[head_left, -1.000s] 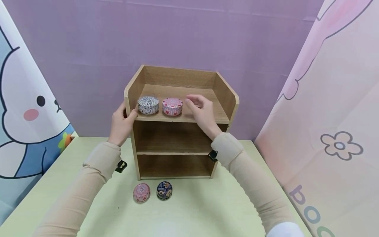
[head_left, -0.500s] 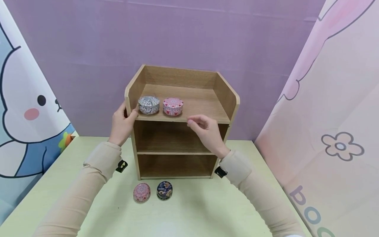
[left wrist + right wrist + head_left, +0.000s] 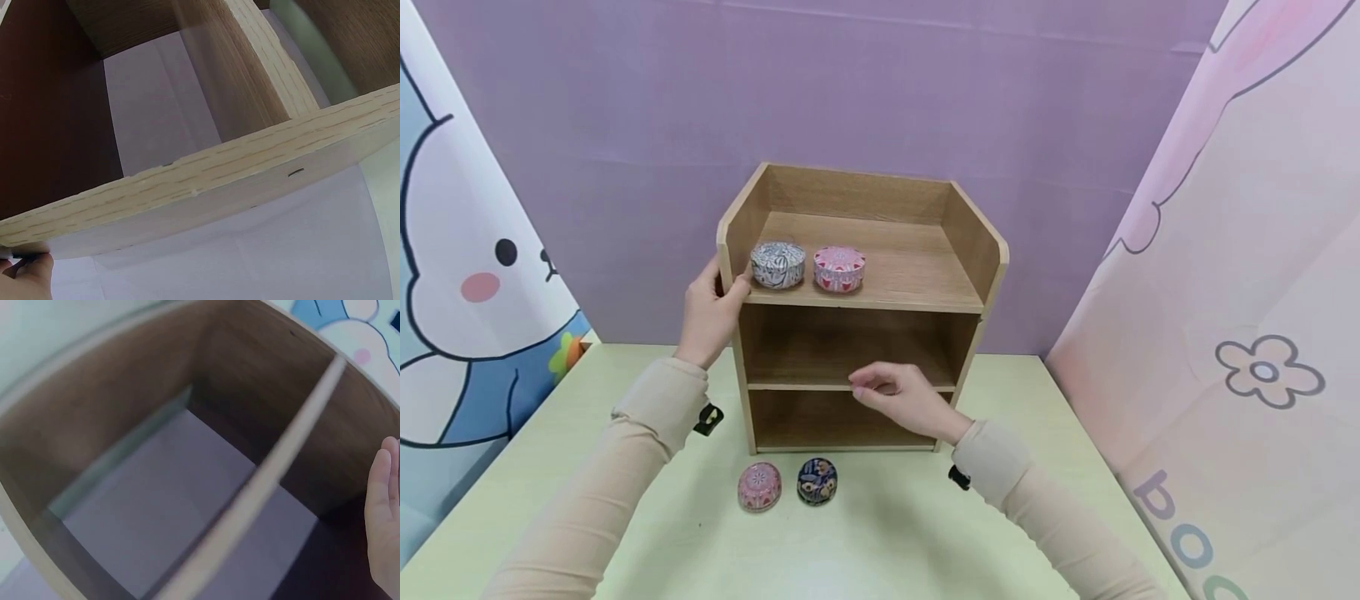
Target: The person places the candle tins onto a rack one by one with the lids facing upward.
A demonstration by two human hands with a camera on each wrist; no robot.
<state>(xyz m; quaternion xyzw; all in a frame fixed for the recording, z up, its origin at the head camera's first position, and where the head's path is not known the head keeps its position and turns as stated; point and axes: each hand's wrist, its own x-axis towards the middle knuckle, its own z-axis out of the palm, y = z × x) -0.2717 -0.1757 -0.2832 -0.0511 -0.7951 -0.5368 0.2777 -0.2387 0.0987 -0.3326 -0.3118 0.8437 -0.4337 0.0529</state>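
My left hand (image 3: pixel 706 318) grips the left side panel of a small wooden shelf (image 3: pixel 880 303), thumb at the front edge. In the left wrist view only part of that hand (image 3: pixel 30 280) shows. On the shelf's top board sit a black-and-white patterned round tin (image 3: pixel 778 265) and, to its right, a pink patterned round tin (image 3: pixel 838 269). My right hand (image 3: pixel 906 402) hovers before the lower compartments, fingers loosely bent and holding nothing. Below it to the left, a second pink tin (image 3: pixel 759 487) and a dark blue floral tin (image 3: pixel 817 482) lie on the table.
The pale green table (image 3: pixel 715 550) carries the shelf near a purple backdrop (image 3: pixel 880 92). Cartoon-printed panels flank it, a rabbit panel (image 3: pixel 467 217) at left and a flower panel (image 3: pixel 1180 275) at right. A middle board (image 3: pixel 820 387) divides the shelf's lower part.
My right hand has moved down from beside the pink tin on the top board to in front of the middle board. The left hand and the tins stay in place.
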